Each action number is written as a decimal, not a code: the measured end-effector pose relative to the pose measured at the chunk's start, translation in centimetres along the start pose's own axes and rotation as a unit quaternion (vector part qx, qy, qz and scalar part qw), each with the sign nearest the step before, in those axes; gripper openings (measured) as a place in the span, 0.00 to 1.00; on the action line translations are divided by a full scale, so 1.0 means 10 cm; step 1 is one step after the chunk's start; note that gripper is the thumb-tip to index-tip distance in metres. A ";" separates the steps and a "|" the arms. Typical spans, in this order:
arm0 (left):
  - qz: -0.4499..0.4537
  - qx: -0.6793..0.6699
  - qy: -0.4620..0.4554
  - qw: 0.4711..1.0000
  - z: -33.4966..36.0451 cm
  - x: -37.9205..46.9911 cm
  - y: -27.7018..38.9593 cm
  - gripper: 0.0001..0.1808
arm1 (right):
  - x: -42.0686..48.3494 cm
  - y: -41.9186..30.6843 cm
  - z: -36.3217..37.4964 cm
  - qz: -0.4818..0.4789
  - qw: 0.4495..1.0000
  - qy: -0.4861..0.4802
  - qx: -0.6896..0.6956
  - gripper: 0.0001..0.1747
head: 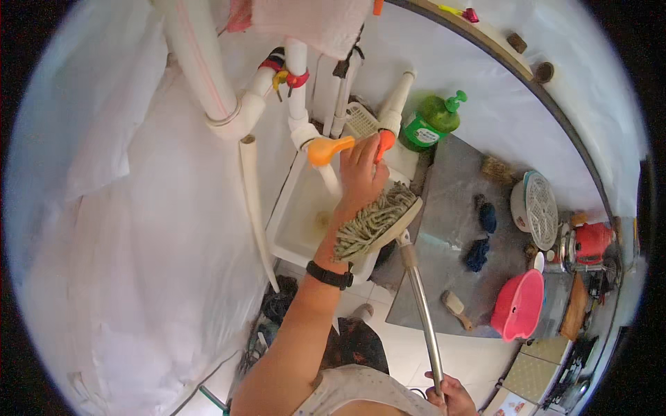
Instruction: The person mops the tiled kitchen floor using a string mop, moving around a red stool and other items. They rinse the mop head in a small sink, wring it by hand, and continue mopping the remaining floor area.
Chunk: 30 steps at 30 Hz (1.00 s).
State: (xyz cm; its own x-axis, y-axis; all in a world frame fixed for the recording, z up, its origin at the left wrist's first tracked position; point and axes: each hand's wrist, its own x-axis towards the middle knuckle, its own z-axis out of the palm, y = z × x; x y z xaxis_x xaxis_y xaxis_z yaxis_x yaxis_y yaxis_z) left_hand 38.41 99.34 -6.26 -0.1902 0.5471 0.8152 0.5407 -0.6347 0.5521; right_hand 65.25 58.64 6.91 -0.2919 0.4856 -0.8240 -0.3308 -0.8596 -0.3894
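Note:
My left hand point(363, 169) reaches over the white sink point(294, 208), its fingers and thumb around a red-orange tap handle point(385, 143). Just left of the fingers is an orange lever tap point(325, 151) with a white spout point(329, 180). Down at the bottom, my right hand point(451, 398) grips the metal pole point(427, 327) of a mop. The mop's grey-green strand head point(374, 223) is raised over the sink's right side and overlaps my left wrist and forearm in view. A black wristband point(330, 275) circles my left wrist.
A grey countertop point(447, 286) at right bears a scrub brush point(456, 309), dark blue cloths point(477, 255), a pink basin point(517, 307) and a white strainer basket point(540, 210). A green pump bottle point(432, 122) stands behind the sink. White pipes point(250, 112) run along the wall.

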 end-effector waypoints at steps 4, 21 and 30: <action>-0.157 -0.180 -0.019 0.971 0.03 -0.36 -0.34 0.29 | 0.08 0.05 -0.06 0.001 0.999 -0.031 0.005 0.33; -0.625 -0.627 -0.002 0.466 -0.18 -1.85 -0.28 0.34 | 0.36 -0.04 -0.01 0.013 0.998 0.045 -0.049 0.31; -0.511 -0.220 -0.135 0.820 -0.20 -1.62 0.06 0.23 | 0.43 -0.19 0.11 0.052 0.993 0.069 -0.075 0.32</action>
State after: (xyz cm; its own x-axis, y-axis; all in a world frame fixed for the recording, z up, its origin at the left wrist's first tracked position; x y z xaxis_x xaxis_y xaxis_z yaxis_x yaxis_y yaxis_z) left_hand 40.15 89.01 -18.79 -0.1393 0.9790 -0.1488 -0.1474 0.1281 0.9808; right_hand 63.61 62.53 4.55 -0.1875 0.3752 -0.9078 -0.1655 -0.9230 -0.3474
